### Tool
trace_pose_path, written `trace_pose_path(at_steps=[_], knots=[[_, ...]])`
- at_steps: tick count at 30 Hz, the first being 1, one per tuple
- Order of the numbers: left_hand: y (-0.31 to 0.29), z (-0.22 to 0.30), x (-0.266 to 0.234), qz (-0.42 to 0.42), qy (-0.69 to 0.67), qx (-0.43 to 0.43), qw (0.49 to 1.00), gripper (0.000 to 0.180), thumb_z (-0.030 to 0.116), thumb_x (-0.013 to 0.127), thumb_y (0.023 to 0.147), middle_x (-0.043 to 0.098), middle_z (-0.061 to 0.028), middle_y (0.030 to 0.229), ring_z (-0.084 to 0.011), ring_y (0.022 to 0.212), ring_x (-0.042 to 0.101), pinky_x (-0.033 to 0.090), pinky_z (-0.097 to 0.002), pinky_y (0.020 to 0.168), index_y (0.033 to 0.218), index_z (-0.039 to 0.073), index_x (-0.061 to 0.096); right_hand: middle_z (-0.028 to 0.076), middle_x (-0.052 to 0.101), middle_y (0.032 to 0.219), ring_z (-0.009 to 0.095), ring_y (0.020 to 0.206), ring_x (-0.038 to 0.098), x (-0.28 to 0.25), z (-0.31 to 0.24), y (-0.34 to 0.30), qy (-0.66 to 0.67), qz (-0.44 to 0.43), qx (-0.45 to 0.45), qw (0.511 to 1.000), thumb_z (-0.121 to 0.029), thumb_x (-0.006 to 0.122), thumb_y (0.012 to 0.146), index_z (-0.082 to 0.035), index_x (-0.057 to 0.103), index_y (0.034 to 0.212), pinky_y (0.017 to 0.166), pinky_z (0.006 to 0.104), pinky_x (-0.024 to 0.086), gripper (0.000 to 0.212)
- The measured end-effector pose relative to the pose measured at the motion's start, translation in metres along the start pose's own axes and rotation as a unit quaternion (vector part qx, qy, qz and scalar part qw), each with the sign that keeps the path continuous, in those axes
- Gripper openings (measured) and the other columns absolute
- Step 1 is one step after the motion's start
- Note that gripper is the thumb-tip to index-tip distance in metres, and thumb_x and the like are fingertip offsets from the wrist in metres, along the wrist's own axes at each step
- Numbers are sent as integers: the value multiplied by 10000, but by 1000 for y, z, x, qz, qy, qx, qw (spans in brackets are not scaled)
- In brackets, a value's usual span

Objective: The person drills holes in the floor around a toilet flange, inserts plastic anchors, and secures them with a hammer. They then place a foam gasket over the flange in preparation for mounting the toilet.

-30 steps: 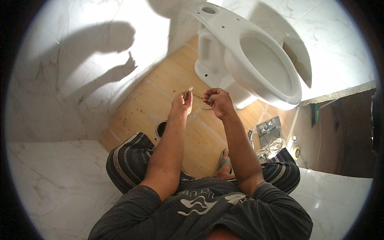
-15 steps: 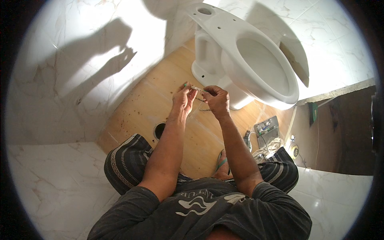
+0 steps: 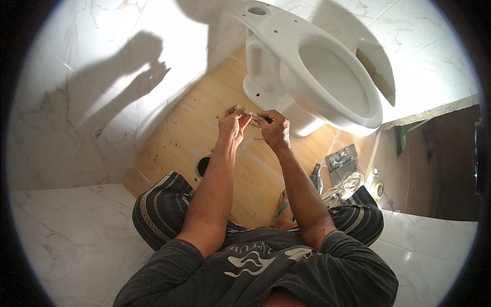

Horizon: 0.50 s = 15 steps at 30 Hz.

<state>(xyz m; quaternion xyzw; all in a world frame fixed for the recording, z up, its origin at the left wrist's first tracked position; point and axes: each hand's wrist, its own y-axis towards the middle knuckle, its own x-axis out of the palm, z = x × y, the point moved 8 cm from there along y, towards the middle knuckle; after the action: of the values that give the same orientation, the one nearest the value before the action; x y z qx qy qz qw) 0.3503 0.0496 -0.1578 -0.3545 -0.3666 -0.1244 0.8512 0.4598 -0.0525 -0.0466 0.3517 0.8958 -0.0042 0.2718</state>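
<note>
Above the tan tiled floor, my left hand (image 3: 232,126) is closed in a pinch on a small, slim, pale piece (image 3: 249,113). A green bit (image 3: 236,108) shows at the left fingertips; whether it belongs to the piece cannot be made out. My right hand (image 3: 275,129) comes in from the other side, thumb and fingers pinched at the piece's right end. The exact kind of piece is too small to tell. Just beyond my right hand stands a white ceramic toilet bowl (image 3: 289,45), without seat or tank.
A round drain hole (image 3: 203,166) opens in the floor beside my left forearm. To the right lie a dark corded power tool (image 3: 316,176), a grey case (image 3: 343,162) of small items, a pale cloth (image 3: 353,183) and a round yellow-white object (image 3: 377,189). A marbled wall (image 3: 97,97) rises at left.
Both hands keep their pinch on the small piece and have shifted only slightly. The whole view has moved a little, with the toilet bowl appearing slightly higher and further left.
</note>
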Motion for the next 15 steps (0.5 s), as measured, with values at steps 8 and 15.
trace_pose_path(at_steps=[8,15], knots=[[-11,10,7,33,84,-13,996,305,2,708,935,657,-130,999,-230,823,710,658,-315,756,1182,-6,530,49,686,726,105,628,637,2,-45,-9,-179,-17,-267,947,-48,713,927,-8,688,861,574,292,516,81],[-6,3,3,38,49,11,998,331,3,712,923,622,-128,989,-221,782,695,658,-327,716,1178,-8,500,112,698,715,134,595,661,14,18,2,115,-10,127,985,-80,716,919,18,666,896,504,304,511,112]])
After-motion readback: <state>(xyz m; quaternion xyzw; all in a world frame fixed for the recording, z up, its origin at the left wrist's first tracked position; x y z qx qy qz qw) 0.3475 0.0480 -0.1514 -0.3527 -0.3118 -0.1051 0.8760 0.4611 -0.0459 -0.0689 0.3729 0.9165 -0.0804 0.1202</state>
